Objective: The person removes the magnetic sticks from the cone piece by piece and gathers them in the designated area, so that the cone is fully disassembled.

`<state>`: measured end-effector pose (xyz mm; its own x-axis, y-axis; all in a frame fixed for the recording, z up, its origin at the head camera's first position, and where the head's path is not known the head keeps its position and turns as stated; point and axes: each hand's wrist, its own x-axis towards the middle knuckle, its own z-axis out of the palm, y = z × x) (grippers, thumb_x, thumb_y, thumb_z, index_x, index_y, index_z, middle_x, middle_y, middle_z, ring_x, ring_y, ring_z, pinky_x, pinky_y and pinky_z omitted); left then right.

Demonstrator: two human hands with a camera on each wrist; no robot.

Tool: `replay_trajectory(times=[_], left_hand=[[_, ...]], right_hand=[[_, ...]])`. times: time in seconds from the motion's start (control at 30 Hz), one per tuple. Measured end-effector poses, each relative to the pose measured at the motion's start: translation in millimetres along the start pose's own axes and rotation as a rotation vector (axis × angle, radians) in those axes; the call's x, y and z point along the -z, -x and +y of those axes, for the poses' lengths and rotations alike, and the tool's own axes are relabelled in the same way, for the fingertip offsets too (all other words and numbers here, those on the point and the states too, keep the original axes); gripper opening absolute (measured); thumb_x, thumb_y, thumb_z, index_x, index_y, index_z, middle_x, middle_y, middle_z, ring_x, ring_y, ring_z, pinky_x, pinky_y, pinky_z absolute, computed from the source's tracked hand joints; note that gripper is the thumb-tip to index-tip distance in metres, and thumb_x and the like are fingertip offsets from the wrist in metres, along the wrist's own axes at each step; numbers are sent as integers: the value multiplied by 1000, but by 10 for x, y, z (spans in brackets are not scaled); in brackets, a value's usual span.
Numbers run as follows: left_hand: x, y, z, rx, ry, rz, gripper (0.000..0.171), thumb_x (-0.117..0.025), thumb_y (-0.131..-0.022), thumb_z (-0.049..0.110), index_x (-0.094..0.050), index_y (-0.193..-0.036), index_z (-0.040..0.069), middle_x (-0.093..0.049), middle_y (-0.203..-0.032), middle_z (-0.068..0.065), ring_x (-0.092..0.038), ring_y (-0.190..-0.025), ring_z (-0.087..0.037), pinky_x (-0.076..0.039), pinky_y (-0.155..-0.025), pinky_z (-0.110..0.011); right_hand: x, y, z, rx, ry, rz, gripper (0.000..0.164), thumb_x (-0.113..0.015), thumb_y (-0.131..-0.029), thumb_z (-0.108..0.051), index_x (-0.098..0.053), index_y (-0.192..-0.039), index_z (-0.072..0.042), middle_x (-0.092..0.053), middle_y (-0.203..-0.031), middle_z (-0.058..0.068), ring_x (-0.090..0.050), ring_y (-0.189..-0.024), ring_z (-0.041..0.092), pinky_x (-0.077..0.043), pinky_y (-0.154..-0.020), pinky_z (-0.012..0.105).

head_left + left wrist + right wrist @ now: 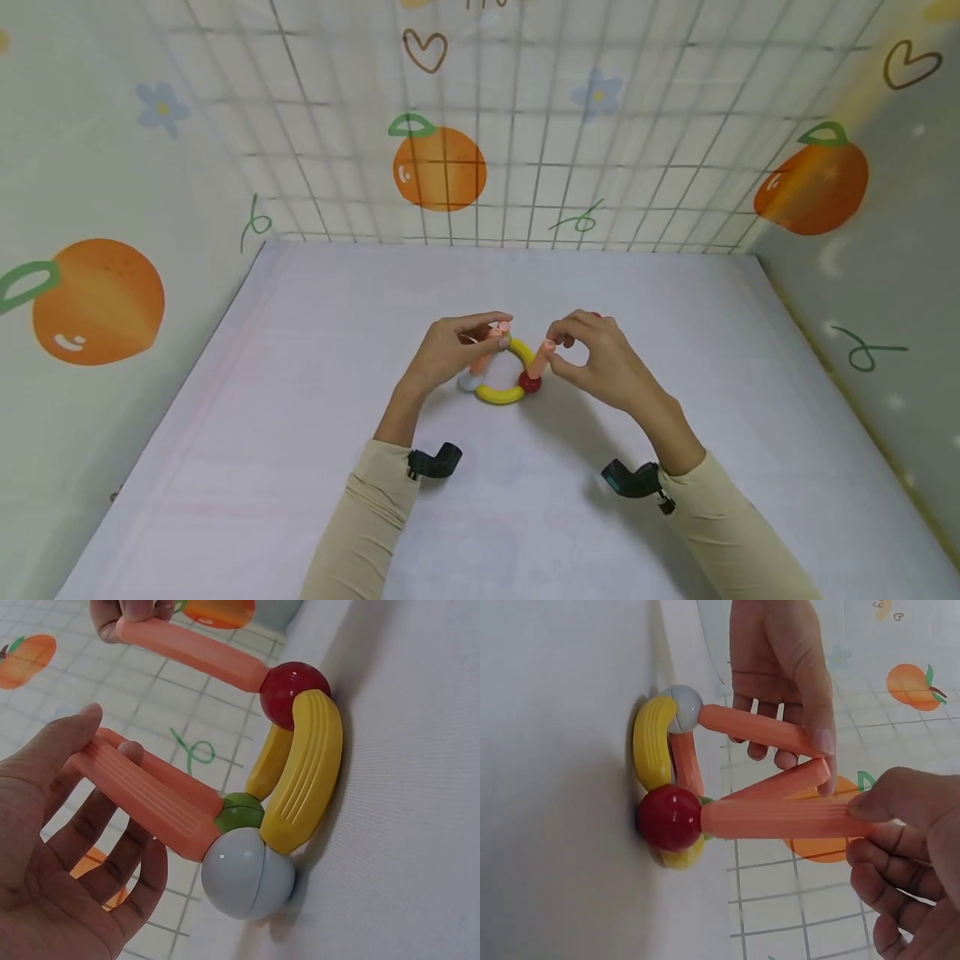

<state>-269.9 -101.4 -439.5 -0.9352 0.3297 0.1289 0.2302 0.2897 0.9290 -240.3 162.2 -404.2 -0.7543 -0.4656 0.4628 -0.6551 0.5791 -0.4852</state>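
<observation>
On the table stands a toy frame of balls and rods. A grey ball (244, 877), a green ball (240, 811) and a red ball (530, 383) form its base, joined by yellow curved rods (500, 395) and an orange piece (685, 761). From each ball rises a straight orange rod. My left hand (450, 354) pinches the tops of the grey ball's rod (139, 799) and the green ball's rod (176, 778), which lean together. The right hand (606, 358) grips the upper end of the red ball's rod (780, 819) between thumb and fingers.
A red thing (596, 314) shows just behind the right hand, mostly hidden by it. The pale tabletop (322, 333) runs back to a gridded wall (525, 175) covered by a printed sheet with oranges. Patterned side walls stand left and right. A small camera (435, 461) sits on the left wrist.
</observation>
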Motion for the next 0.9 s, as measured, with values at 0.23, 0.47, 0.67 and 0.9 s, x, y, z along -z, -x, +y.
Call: replay_trajectory(times=[0.23, 0.47, 0.67, 0.9], left_hand=[[5, -5, 17, -14, -1, 12, 36, -78, -88, 40, -70, -123, 43, -69, -98, 3, -63, -93, -19, -49, -79, -40], [20, 23, 19, -2, -19, 21, 36, -78, -89, 34, -70, -124, 41, -68, -99, 4, -62, -95, -18, -49, -78, -40], [2, 14, 29, -20, -14, 11, 35, -76, -91, 32, -70, -124, 40, -68, -98, 3, -62, -95, -18, -49, -79, -41], [-24, 10, 21, -22, -7, 3, 35, -77, -90, 33, -70, -123, 41, -69, -99, 3, -62, -95, -18, -49, -79, -40]], right_hand=[[74, 57, 61, 13, 6, 6, 16, -79, -83, -10, -69, -96, -13, -61, -93, -5, -56, -87, 18, -34, -78, 38], [97, 140, 127, 5, 9, 10, 17, -79, -83, -8, -69, -96, -13, -59, -92, -6, -55, -88, 17, -33, -75, 37], [116, 223, 173, -11, 19, 27, 18, -79, -82, -7, -68, -95, -14, -58, -90, -6, -55, -86, 19, -34, -74, 37], [127, 349, 240, -56, 31, 29, 19, -79, -83, -8, -68, -97, -13, -59, -91, -7, -56, -85, 21, -38, -75, 38]])
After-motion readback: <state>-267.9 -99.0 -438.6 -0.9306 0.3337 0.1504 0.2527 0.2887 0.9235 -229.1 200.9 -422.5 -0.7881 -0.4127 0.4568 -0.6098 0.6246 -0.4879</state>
